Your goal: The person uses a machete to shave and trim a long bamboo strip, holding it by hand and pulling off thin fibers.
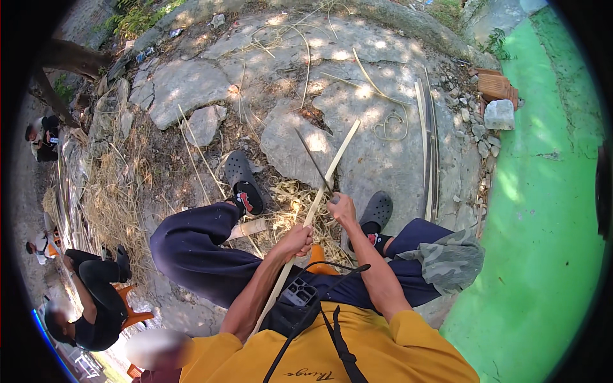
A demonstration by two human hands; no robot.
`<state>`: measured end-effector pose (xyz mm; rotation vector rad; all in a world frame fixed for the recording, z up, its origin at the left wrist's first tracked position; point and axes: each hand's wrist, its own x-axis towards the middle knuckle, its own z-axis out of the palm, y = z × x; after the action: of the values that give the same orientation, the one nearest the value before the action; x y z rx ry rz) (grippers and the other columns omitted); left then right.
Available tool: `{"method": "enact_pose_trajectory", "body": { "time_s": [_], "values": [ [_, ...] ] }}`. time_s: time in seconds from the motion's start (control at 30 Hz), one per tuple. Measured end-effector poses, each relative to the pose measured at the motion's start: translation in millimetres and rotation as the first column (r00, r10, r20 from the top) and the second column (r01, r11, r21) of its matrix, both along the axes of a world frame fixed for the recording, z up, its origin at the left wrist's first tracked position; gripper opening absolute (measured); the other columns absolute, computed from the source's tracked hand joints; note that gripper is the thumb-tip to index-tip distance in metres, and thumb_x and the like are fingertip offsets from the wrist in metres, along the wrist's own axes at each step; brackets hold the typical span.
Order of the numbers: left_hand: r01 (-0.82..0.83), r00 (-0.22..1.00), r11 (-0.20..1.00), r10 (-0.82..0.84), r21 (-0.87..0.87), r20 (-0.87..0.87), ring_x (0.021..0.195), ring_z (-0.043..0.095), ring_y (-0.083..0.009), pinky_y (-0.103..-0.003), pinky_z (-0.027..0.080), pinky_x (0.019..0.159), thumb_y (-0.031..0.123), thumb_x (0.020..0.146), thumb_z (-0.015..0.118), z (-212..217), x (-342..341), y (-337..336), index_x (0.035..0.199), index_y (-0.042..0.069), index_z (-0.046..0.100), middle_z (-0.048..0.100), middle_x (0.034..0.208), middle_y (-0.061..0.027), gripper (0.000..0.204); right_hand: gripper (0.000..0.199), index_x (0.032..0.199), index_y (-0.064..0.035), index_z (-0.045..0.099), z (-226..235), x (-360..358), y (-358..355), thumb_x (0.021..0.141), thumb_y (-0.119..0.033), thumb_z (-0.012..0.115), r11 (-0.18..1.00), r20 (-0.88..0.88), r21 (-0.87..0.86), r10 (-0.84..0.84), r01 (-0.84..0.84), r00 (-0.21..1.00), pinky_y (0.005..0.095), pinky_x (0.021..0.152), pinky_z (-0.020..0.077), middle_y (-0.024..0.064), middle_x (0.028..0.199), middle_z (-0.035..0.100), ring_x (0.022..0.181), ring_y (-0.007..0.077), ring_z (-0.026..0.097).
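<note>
A long pale bamboo strip (334, 165) slants from beside my waist, up between my knees and away to the right. My left hand (295, 242) is closed around it near its middle. In my right hand (341, 209) is the handle of a knife (313, 159), whose long, thin dark blade points away and to the left. The blade crosses the strip close to my right fingers; whether its edge bites into the strip cannot be made out. Curled shavings (297, 201) lie on the ground below my hands, and a short bamboo piece (249, 228) rests by my left leg.
Long strips (426, 140) lie on the cracked concrete (383, 70) to the right. Loose strips and dry fibres (115, 198) are scattered ahead and left. A green surface (536, 210), bricks (497, 86) and a pale block (499, 115) border the right. Other people sit at the left.
</note>
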<state>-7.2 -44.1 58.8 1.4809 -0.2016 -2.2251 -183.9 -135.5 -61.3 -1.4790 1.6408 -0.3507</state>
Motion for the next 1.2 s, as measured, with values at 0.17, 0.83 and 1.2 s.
{"method": "enact_pose_trajectory", "body": {
  "time_s": [0.17,0.83,1.2],
  "values": [
    [0.018,0.998,1.0,-0.018,0.006,0.055,0.043,0.024,-0.0049,-0.025,0.018,0.038,0.031,0.107,0.039,0.8,10.2,-3.1,0.08,0.016,0.038,0.027,0.058,0.0086,0.031,0.024,0.085,-0.0032,0.065,27.4,24.7,24.3,0.073,-0.025,0.066,0.995,0.169,0.097,0.003,-0.019,0.986,0.0472,0.065,0.0478,0.0214,0.071,0.063,0.069,0.0419,0.063],
    [0.033,0.999,0.997,-0.033,0.065,0.003,0.045,0.021,-0.0045,-0.024,0.016,0.038,0.028,0.106,0.037,9.2,15.8,8.6,0.081,0.016,0.038,0.026,0.06,0.0082,0.028,0.024,0.085,-0.002,0.066,4.1,2.7,-9.5,0.074,-0.023,0.066,0.996,-0.04,0.056,0.073,-0.071,0.997,0.0466,0.067,0.0499,0.0213,0.077,0.067,0.074,0.0415,0.065],
    [0.074,0.997,0.994,-0.075,0.083,0.004,0.043,0.02,-0.0048,-0.024,0.015,0.037,0.028,0.106,0.037,24.7,17.5,9.6,0.079,0.016,0.037,0.026,0.058,0.0087,0.029,0.021,0.083,-0.0008,0.065,-3.7,-8.0,-4.0,0.072,-0.018,0.064,0.997,0.031,0.054,0.052,-0.053,0.998,0.0463,0.063,0.0479,0.0228,0.07,0.063,0.068,0.0421,0.062]
  ]
}}
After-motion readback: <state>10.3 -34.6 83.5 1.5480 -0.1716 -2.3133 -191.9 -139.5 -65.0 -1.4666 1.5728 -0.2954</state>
